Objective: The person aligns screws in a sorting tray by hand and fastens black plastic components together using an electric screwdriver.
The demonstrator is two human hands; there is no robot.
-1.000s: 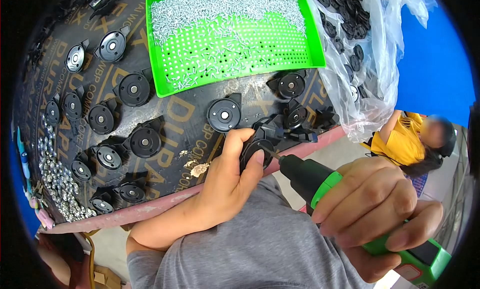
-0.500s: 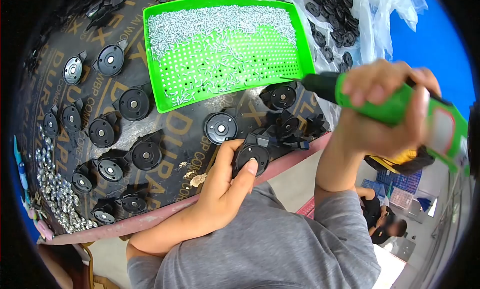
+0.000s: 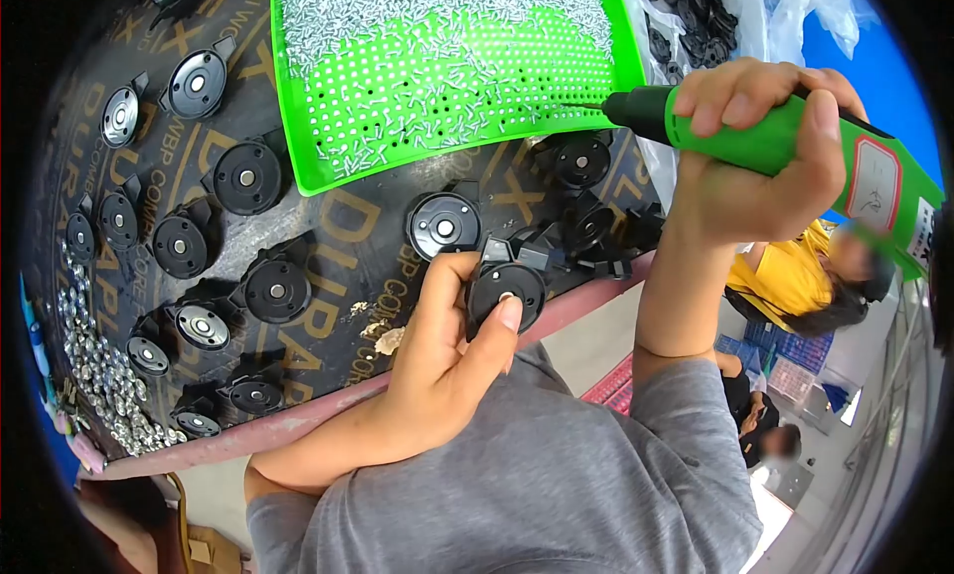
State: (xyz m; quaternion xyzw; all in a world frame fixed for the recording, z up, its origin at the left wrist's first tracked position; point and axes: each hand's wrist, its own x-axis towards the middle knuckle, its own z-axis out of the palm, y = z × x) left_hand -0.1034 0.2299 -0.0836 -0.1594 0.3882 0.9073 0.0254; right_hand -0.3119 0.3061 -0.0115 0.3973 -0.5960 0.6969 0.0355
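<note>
My left hand (image 3: 447, 340) is closed around a round black plastic part (image 3: 509, 294) at the near edge of the table, thumb pressed on its middle. A green electric screwdriver (image 3: 740, 132) is gripped in my right hand (image 3: 770, 147). Its thin bit points left, over the near right corner of a green perforated tray (image 3: 298, 162). Small silver screws (image 3: 447, 27) are heaped along the tray's far side and scattered over its holes. Just beyond my left hand lies another round black part (image 3: 443, 226) with a silver centre.
Several similar black parts (image 3: 248, 178) are spread over the left of the dark printed table (image 3: 338, 221). Small clear shiny pieces (image 3: 109, 395) lie along its left edge. Black discs (image 3: 696, 27) sit on clear plastic at the back right. Other people, one in yellow (image 3: 790, 276), are beyond at right.
The view has shifted a little, so the tray sits higher in it. My right hand with the screwdriver has moved slightly, its bit now over the tray's corner. My left hand keeps its hold.
</note>
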